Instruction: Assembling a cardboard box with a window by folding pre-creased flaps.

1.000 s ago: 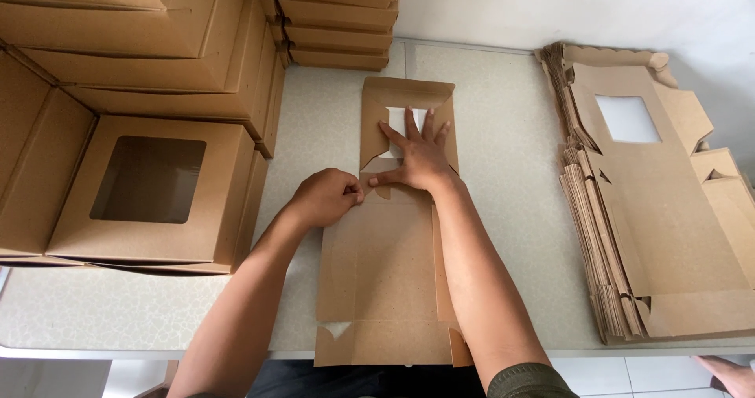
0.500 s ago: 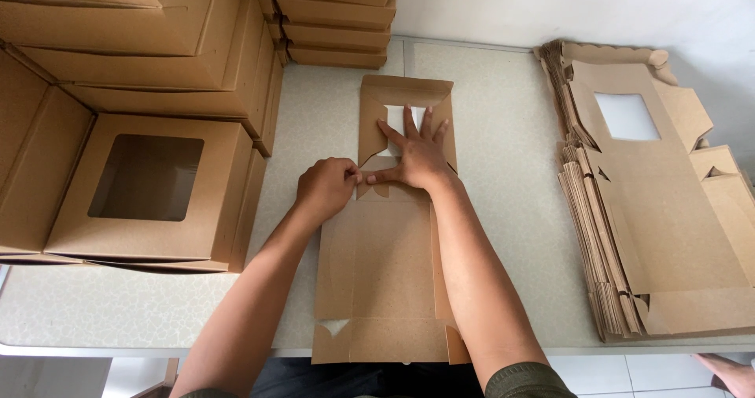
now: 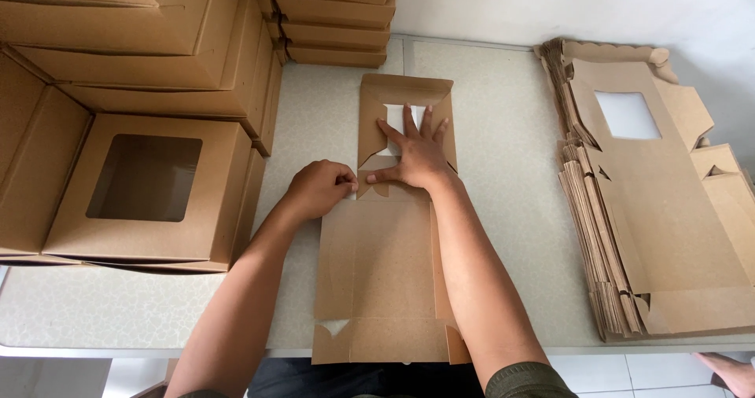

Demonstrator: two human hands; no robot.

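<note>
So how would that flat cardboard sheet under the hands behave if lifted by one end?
The flat box blank looks thin, so probably light. Its creases and folded flaps suggest it would bend at the score lines. The right hand pressing it flat hints the folds spring back.

Lighting: bright, even, diffuse daylight. Shadows: soft, faint, beneath forearms on the surface [image 3: 503,138]. Glare: none. Focus: sharp throughout; slight wide-angle edge distortion was present.

table [image 3: 503,138]: pale, speckled
boxes [image 3: 149,186]: stacked on table's left side
flat blanks [image 3: 653,209]: piled on table's right side
</note>
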